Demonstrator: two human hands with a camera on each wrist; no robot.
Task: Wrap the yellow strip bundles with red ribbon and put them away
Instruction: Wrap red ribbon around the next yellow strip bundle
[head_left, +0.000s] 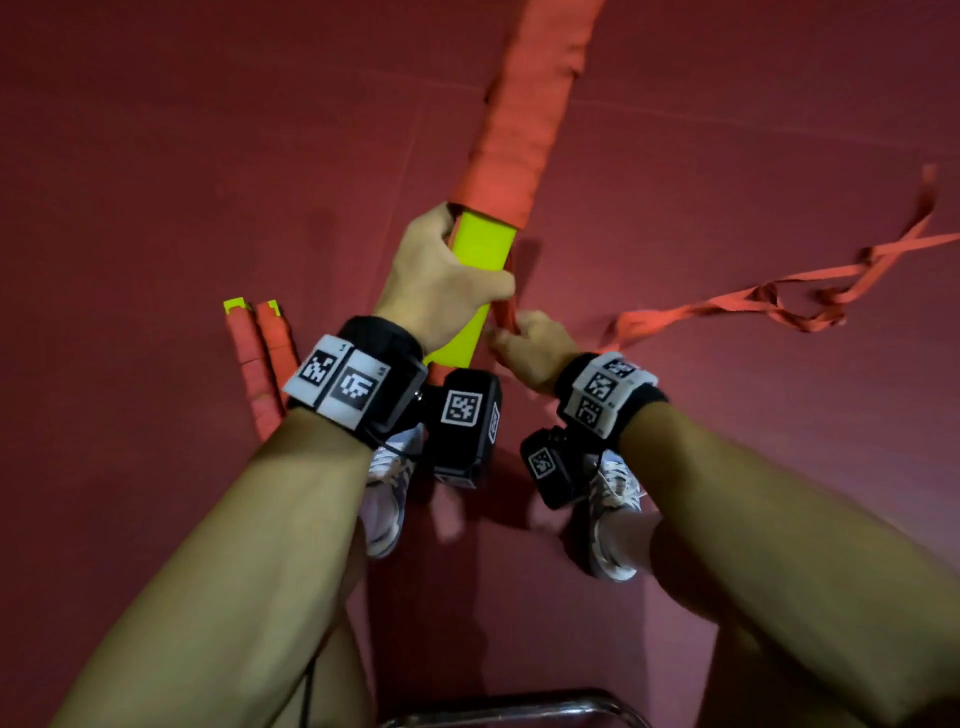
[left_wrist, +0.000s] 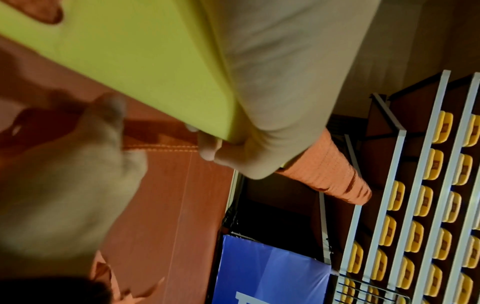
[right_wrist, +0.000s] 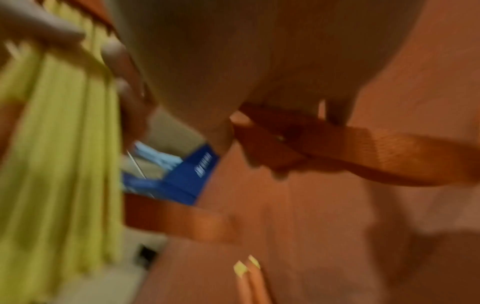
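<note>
A long yellow strip bundle (head_left: 480, 244) rises from centre toward the top of the head view, its upper length covered in red ribbon wrapping (head_left: 524, 119). My left hand (head_left: 441, 275) grips the bare yellow part just below the wrapping; in the left wrist view its fingers (left_wrist: 272, 82) curl round the yellow bundle (left_wrist: 135, 57). My right hand (head_left: 530, 348) pinches the red ribbon (head_left: 506, 312) close beside the bundle. The ribbon's loose tail (head_left: 753, 301) trails right across the floor. In the blurred right wrist view the ribbon (right_wrist: 376, 152) runs out from my fingers, the yellow strips (right_wrist: 52, 144) at left.
Two wrapped bundles (head_left: 260, 358) with yellow tips lie on the red floor left of my left wrist. My sneakers (head_left: 387, 493) stand below the hands, a metal bar (head_left: 519, 706) at the bottom edge. Rows of yellow seats (left_wrist: 426, 185) and a blue board (left_wrist: 267, 271) appear beyond.
</note>
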